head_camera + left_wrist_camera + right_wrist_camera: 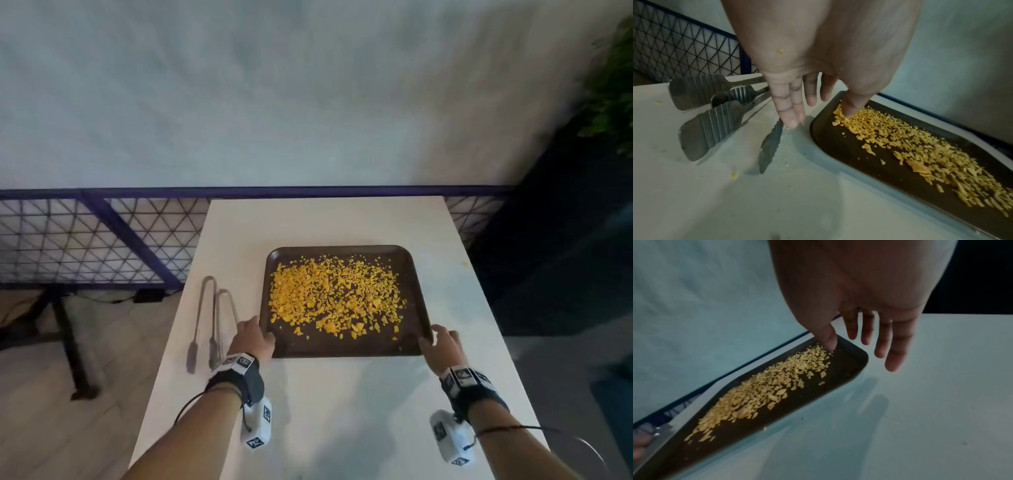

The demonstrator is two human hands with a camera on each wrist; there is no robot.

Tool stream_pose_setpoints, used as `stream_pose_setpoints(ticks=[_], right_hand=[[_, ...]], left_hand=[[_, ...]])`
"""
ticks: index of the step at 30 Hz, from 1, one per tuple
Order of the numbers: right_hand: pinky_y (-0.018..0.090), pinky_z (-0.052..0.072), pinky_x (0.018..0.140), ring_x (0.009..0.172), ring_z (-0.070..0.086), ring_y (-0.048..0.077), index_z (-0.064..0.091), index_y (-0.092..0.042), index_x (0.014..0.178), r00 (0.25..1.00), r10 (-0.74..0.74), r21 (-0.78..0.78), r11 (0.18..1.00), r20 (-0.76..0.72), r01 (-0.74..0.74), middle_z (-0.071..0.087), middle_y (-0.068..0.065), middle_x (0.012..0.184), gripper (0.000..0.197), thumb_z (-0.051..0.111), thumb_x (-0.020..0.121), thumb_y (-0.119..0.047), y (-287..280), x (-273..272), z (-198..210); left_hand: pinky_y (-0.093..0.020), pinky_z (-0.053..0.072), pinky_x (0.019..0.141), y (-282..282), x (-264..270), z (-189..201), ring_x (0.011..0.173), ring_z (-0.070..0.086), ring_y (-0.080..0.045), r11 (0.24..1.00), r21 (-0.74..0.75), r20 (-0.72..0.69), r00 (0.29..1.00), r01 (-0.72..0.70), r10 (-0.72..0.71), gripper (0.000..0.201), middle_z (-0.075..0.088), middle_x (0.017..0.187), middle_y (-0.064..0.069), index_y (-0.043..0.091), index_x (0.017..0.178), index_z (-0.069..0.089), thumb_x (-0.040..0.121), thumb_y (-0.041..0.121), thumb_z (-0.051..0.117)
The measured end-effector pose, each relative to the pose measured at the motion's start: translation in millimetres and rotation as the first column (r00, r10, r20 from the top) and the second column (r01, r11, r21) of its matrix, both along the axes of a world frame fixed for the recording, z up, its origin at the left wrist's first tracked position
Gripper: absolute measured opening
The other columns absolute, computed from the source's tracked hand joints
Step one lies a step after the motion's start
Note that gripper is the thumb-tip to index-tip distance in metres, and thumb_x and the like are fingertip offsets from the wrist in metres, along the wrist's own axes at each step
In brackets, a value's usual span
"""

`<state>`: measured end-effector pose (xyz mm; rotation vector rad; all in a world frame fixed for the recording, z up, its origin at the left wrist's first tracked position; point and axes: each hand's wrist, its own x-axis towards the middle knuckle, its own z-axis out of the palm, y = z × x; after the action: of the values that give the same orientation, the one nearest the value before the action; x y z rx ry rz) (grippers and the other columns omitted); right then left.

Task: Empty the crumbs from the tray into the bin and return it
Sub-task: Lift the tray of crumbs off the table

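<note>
- Left hand point(252, 337) at the near-left corner of the tray point(342, 347), fingers straight and relaxed, slightly spread.
- Thumb point(851, 105) reaching over the tray's left rim above the crumbs point(334, 294); the other fingers point(789, 112) pointing down outside the rim toward the table point(342, 411), gripping nothing. Cannot tell whether the fingertips actually touch the tray edge.
- Right hand point(443, 344) at the near-right corner, mirrored: thumb point(828, 340) over the right rim, fingers point(894, 345) extended and a little apart beyond the rim, above the table surface, holding nothing.
- Both forearms stretched forward from the near table edge, roughly parallel, palms turned down and inward toward the tray, each wrist strapped with a black band carrying a white camera block.
- Dark brown tray lying flat on the white table, toward its far half, between the two hands; yellow-orange crumbs scattered thickly across its middle and far part, sparser near the front rim.
- Metal tongs point(209, 322), two pairs, lying on the table just beside the left hand, ridged ends pointing toward the near edge.
- A few stray crumbs on the table by the tongs, plus one stuck to the left palm.
- Blue-framed wire mesh panel point(102, 240) standing behind the table.
</note>
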<state>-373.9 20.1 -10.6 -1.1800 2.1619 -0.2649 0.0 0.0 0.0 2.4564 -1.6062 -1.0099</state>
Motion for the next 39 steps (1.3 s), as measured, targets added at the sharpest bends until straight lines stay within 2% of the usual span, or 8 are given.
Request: stream_pose_setpoints(ticks=[6, 16, 20, 24, 29, 32, 36, 39], right_hand=[[0.044, 0.043, 0.102, 0.120, 0.055, 0.037, 0.042, -0.008, 0.143, 0.997, 0.038, 0.107, 0.994, -0.067, -0.031, 0.047, 0.017, 0.138, 0.050, 0.050, 0.096, -0.023, -16, -4, -11], [0.036, 0.051, 0.081, 0.093, 0.060, 0.029, 0.058, -0.010, 0.124, 0.998, -0.009, 0.090, 0.996, -0.063, 0.015, 0.067, 0.014, 0.115, 0.034, 0.052, 0.091, -0.006, -31, -19, -27], [0.038, 0.053, 0.082, 0.092, 0.059, 0.028, 0.058, -0.008, 0.120, 0.999, -0.010, 0.072, 0.997, -0.039, 0.013, 0.067, 0.014, 0.112, 0.032, 0.053, 0.088, -0.004, -28, -23, -26], [0.041, 0.054, 0.087, 0.100, 0.064, 0.032, 0.059, -0.006, 0.118, 1.000, -0.006, -0.007, 1.000, -0.012, 0.006, 0.068, 0.015, 0.112, 0.033, 0.054, 0.086, -0.002, -16, -27, -17], [0.039, 0.055, 0.076, 0.089, 0.068, 0.031, 0.061, -0.009, 0.111, 0.999, -0.034, -0.141, 0.989, 0.033, 0.038, 0.070, 0.013, 0.107, 0.025, 0.055, 0.087, -0.002, 13, -27, 9], [0.032, 0.046, 0.071, 0.085, 0.066, 0.031, 0.062, -0.007, 0.110, 0.996, -0.059, -0.235, 0.969, 0.060, 0.072, 0.070, 0.012, 0.101, 0.027, 0.058, 0.084, 0.000, 36, -26, 30], [0.029, 0.045, 0.064, 0.083, 0.065, 0.027, 0.061, -0.015, 0.105, 0.990, -0.063, -0.313, 0.944, 0.127, 0.101, 0.067, 0.006, 0.096, 0.026, 0.060, 0.083, -0.001, 72, -23, 57], [0.034, 0.050, 0.068, 0.082, 0.065, 0.027, 0.059, -0.020, 0.100, 0.985, -0.074, -0.361, 0.924, 0.156, 0.127, 0.068, 0.006, 0.094, 0.023, 0.060, 0.084, -0.003, 100, -24, 67]], left_hand=[[-0.041, 0.043, 0.100, -14, -7, -10, 0.127, 0.050, -0.034, 0.994, 0.103, 0.054, 0.998, -0.044, 0.039, 0.058, 0.041, 0.146, -0.012, 0.015, 0.151, 0.027, 0.098, 0.027, 0.047], [-0.040, 0.047, 0.096, -22, -3, -25, 0.121, 0.056, -0.033, 0.980, 0.138, 0.081, 0.987, -0.147, 0.137, 0.064, 0.052, 0.139, -0.009, 0.019, 0.146, 0.033, 0.087, 0.006, 0.054], [-0.040, 0.048, 0.096, -20, -2, -22, 0.118, 0.058, -0.032, 0.980, 0.128, 0.056, 0.988, -0.150, 0.144, 0.064, 0.055, 0.136, -0.008, 0.021, 0.145, 0.036, 0.086, 0.008, 0.058], [-0.041, 0.050, 0.094, -11, 4, -16, 0.112, 0.060, -0.033, 0.985, 0.068, 0.008, 0.988, -0.155, 0.155, 0.057, 0.059, 0.129, -0.008, 0.020, 0.138, 0.041, 0.085, 0.009, 0.058], [-0.037, 0.056, 0.072, 9, 16, 1, 0.089, 0.064, -0.024, 0.981, -0.097, -0.127, 0.980, -0.165, 0.152, 0.037, 0.066, 0.101, 0.004, 0.032, 0.116, 0.048, 0.084, 0.014, 0.057], [-0.037, 0.052, 0.079, 25, 20, 18, 0.093, 0.063, -0.022, 0.962, -0.217, -0.167, 0.977, -0.166, 0.131, 0.033, 0.064, 0.098, 0.010, 0.032, 0.114, 0.053, 0.086, 0.014, 0.059], [-0.039, 0.051, 0.084, 55, 21, 37, 0.096, 0.063, -0.025, 0.942, -0.301, -0.209, 0.974, -0.146, 0.084, 0.030, 0.064, 0.104, 0.004, 0.025, 0.113, 0.056, 0.089, 0.007, 0.059], [-0.036, 0.049, 0.081, 84, 20, 46, 0.098, 0.062, -0.021, 0.930, -0.332, -0.240, 0.968, -0.156, 0.076, 0.027, 0.065, 0.104, 0.006, 0.027, 0.111, 0.056, 0.090, 0.010, 0.060]])
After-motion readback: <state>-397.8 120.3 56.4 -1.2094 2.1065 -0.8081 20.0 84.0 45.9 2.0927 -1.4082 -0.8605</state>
